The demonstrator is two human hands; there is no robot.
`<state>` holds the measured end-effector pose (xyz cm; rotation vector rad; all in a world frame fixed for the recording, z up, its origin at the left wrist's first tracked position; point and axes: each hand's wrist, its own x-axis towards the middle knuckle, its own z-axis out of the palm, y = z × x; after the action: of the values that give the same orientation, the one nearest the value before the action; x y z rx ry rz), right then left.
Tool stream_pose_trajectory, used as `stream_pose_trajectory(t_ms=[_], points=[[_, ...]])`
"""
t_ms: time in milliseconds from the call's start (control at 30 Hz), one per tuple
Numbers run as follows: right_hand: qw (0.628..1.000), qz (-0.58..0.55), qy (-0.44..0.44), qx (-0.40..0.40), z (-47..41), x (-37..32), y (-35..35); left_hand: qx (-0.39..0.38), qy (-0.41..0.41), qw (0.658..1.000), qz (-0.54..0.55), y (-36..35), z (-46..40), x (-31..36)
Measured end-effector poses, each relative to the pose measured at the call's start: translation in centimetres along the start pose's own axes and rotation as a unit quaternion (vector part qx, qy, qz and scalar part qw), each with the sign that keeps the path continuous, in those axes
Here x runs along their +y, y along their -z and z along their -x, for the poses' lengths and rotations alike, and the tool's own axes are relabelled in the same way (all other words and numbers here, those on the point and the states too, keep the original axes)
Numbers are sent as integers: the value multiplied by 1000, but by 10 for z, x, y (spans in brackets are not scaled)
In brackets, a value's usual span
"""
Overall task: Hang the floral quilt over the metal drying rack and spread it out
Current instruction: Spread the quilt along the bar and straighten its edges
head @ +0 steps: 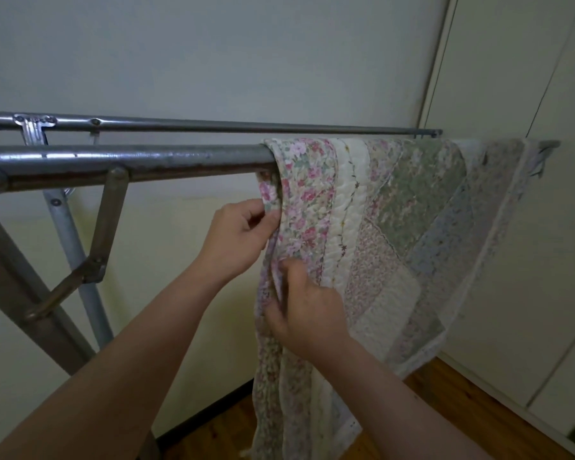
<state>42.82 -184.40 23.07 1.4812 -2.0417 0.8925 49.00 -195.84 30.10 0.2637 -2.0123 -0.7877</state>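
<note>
Floral quilt [389, 227]: draped over the near bar of the metal drying rack [130, 159], toward its right end.
Your left hand [238, 237]: pinches the quilt's left edge.
Your right hand [307, 313]: grips the same edge, lower down.

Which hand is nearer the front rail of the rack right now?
Left. The left hand pinches the quilt edge just below the front rail. The right hand holds the same edge farther down, well below the rail.
</note>
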Motion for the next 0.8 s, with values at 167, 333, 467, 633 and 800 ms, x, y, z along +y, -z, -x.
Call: stream_pose_trajectory(t_ms=[167, 333, 467, 633, 800], points=[[997, 10, -69, -14, -1, 16, -12, -160, 135, 976, 50, -10, 21, -29], [997, -47, -53, -45, -4, 12, -17, -226, 147, 963, 11, -10, 32, -41], [986, -141, -83, -30, -4, 5, -15, -226, 203, 943, 134, -4, 39, -46], [969, -214, -117, -40, -9, 3, -17, -262, 218, 930, 137, -12, 50, -57], [975, -191, -81, -74, -17, 2, -18, -240, 227, 931, 152, -9, 45, -60]])
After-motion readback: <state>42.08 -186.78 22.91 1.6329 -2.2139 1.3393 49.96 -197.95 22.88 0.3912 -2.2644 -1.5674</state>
